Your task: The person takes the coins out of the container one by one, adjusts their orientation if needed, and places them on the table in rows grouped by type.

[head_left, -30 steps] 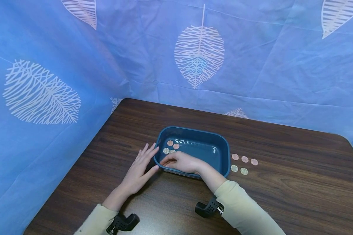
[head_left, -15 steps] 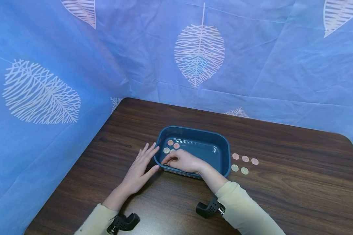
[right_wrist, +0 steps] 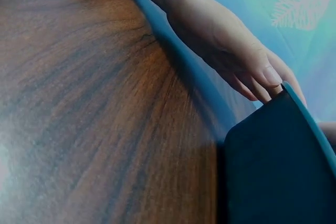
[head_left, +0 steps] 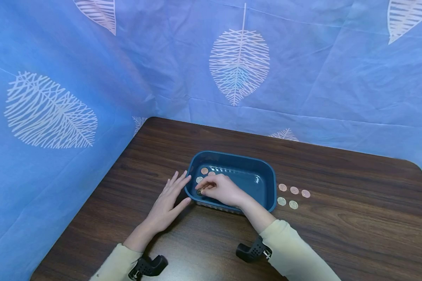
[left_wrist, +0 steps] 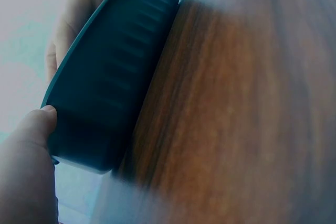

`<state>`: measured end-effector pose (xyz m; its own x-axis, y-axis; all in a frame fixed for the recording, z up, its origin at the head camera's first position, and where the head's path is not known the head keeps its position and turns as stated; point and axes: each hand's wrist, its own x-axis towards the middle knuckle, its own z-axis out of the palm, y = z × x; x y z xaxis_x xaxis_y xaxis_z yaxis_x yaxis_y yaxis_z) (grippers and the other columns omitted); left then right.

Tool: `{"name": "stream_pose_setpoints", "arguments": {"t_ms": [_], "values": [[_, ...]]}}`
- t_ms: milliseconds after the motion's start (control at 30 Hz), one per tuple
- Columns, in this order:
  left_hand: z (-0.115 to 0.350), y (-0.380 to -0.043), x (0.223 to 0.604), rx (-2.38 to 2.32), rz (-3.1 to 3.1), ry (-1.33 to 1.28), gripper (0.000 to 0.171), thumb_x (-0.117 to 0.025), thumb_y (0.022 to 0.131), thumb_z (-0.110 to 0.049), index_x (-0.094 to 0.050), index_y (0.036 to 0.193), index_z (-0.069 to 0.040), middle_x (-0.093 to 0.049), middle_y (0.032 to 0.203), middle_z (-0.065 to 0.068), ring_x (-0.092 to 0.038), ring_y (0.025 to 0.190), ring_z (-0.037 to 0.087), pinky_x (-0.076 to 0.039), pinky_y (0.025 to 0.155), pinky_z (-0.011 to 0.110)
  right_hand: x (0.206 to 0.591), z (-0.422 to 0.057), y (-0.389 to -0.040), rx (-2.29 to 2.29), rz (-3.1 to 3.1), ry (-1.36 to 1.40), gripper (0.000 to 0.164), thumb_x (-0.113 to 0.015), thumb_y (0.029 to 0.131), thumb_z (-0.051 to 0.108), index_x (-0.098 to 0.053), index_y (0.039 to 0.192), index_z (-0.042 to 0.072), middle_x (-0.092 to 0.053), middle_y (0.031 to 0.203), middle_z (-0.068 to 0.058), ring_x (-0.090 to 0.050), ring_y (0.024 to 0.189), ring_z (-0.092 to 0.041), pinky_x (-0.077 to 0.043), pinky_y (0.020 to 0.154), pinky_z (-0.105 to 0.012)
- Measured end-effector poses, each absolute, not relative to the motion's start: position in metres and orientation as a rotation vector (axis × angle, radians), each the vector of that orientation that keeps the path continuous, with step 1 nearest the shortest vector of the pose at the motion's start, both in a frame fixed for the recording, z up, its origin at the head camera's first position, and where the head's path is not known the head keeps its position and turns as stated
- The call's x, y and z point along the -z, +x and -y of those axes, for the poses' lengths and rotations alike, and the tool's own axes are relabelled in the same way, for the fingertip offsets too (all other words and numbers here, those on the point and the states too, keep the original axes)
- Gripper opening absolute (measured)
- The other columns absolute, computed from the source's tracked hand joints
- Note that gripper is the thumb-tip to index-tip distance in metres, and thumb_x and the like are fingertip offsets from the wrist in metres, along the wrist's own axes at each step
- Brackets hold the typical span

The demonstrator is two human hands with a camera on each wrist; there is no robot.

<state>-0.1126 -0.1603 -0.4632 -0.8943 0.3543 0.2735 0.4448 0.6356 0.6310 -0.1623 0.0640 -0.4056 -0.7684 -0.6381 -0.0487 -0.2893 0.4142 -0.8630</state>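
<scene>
A dark blue rectangular tray (head_left: 251, 166) sits on the table. Its left end is touched by my left hand (head_left: 165, 207), whose fingers are straight and spread, with the thumb (left_wrist: 39, 127) on the near corner. Inside the tray, my right hand (head_left: 223, 190) pinches a dark-looking coin (head_left: 199, 191) between thumb and fingertips, near the front left corner. Behind those fingers lie copper coins (head_left: 204, 171) and a silvery coin (head_left: 199, 180), partly covered by the hand. The tray's wall hides the right fingers in the right wrist view.
Right of the tray, copper coins (head_left: 294, 190) form a row of three, with two pale gold coins (head_left: 293, 205) in front. The dark wooden table (head_left: 355, 210) meets a blue leaf-patterned cloth (head_left: 302, 70) at the back and left.
My right hand has lifted slightly and shifted back inside the tray, and the coin at its fingertips now shows. One silvery coin is now covered by the hand. The left hand stays put.
</scene>
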Motion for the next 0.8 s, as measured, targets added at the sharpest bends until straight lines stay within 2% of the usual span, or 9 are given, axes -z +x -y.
{"name": "stream_pose_setpoints", "arguments": {"t_ms": [233, 367, 600, 800], "values": [[0.159, -0.113, 0.463, 1.1, 2.736, -0.656, 0.058, -0.049, 0.099, -0.041, -0.03, 0.151, -0.023, -0.021, 0.157, -0.006, -0.006, 0.145, 0.016, -0.01, 0.113, 0.056, 0.392, -0.083, -0.159, 1.409, -2.344, -0.793, 0.02, -0.062, 0.093, 0.008, -0.07, 0.111, 0.009, -0.068, 0.106, 0.0, -0.064, 0.093, -0.013, -0.054, 0.081, -0.028], [0.159, -0.112, 0.463, 1.091, 2.736, -0.651, 0.059, -0.05, 0.098, -0.041, -0.031, 0.15, -0.022, -0.022, 0.157, -0.004, -0.006, 0.145, 0.017, -0.011, 0.113, 0.056, 0.384, -0.104, -0.158, 1.475, -2.363, -0.755, 0.021, -0.062, 0.093, 0.009, -0.068, 0.113, 0.007, -0.067, 0.106, -0.004, -0.064, 0.094, -0.016, -0.054, 0.08, -0.028], [0.158, -0.112, 0.462, 1.09, 2.733, -0.643, 0.058, -0.05, 0.098, -0.04, -0.031, 0.15, -0.022, -0.021, 0.157, -0.006, -0.006, 0.145, 0.017, -0.011, 0.113, 0.055, 0.37, -0.155, -0.15, 1.55, -2.422, -0.687, 0.021, -0.062, 0.093, 0.008, -0.066, 0.114, 0.006, -0.067, 0.105, -0.006, -0.064, 0.094, -0.017, -0.055, 0.078, -0.029], [0.158, -0.112, 0.462, 1.088, 2.739, -0.634, 0.059, -0.05, 0.098, -0.042, -0.031, 0.15, -0.022, -0.021, 0.157, -0.006, -0.006, 0.145, 0.017, -0.011, 0.113, 0.056, 0.364, -0.206, -0.138, 1.509, -2.574, -0.553, 0.025, -0.062, 0.094, 0.015, -0.065, 0.115, 0.003, -0.068, 0.105, -0.009, -0.066, 0.091, -0.016, -0.056, 0.076, -0.033]]}}
